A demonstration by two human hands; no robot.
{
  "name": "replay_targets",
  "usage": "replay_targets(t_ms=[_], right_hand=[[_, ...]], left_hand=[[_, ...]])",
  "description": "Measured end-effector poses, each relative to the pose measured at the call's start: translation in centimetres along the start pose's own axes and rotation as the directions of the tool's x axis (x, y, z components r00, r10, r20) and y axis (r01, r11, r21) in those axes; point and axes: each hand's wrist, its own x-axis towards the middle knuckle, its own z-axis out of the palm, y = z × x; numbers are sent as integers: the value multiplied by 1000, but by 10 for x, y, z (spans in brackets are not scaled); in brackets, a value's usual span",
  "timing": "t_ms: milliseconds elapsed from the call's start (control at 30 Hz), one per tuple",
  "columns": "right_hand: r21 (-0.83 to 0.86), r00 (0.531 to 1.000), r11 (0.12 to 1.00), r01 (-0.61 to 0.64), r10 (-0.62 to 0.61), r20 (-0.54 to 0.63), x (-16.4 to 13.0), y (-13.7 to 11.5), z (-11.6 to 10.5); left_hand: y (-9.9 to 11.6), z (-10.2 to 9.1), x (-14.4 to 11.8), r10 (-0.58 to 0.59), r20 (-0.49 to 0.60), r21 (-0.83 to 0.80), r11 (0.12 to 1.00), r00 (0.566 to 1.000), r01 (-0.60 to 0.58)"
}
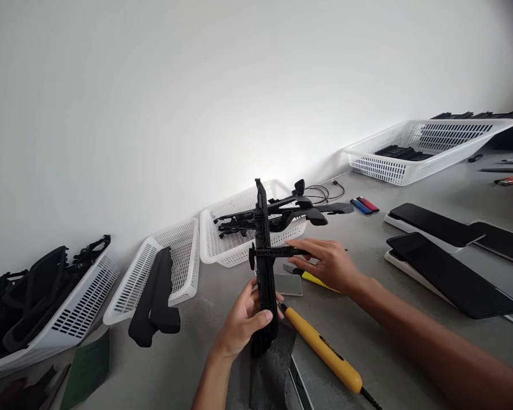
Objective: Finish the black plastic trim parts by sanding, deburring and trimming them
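Observation:
My left hand [243, 320] grips the lower end of a long black plastic part [263, 239], held upright above the grey table [367, 245]. My right hand [327, 263] holds a black caliper [277, 250] crosswise against the part's middle, fingers pinched on its bar. Beneath the hands lie a yellow-handled tool [325, 348], a small grey rectangular plate [288, 284] and a yellow utility knife [314, 279], partly hidden by my right hand.
White baskets line the wall: one [235, 250] with black parts behind the held piece, one [179, 267] with long black strips, one at far left [81, 307], one at far right [414, 171]. Black panels [448, 273] lie at right. Red and blue lighters [365, 205] and a cable [320, 193] sit nearby.

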Motion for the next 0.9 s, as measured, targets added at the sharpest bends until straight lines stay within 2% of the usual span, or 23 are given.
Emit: replay_targets(t_ms=[100, 233, 300, 400, 567, 800, 900], right_hand=[[47, 989, 995, -86, 91, -114, 1, 1, -1], [84, 936, 982, -170, 187, -298, 4, 7, -8], [70, 920, 981, -180, 193, -341, 5, 10, -11], [30, 921, 984, -176, 175, -348, 6, 14, -12], [-101, 941, 985, -139, 100, -322, 5, 21, -12], [-288, 962, 950, -119, 39, -270, 8, 27, -23], [-338, 973, 935, -108, 29, -230, 9, 28, -28]], left_hand=[[-3, 0, -1, 65, 28, -105, 993, 997, -62], [-5, 7, -2, 100, 119, -264, 962, 988, -65], [-7, 12, -1, 125, 145, -387, 920, 981, -60], [-11, 19, 1, 108, 113, -507, 861, 988, -36], [-14, 25, 5, -47, 89, -455, 886, 995, 82], [-17, 25, 5, -104, 26, -295, 949, 994, 107], [-14, 22, 4, -160, -17, -221, 963, 987, 153]])
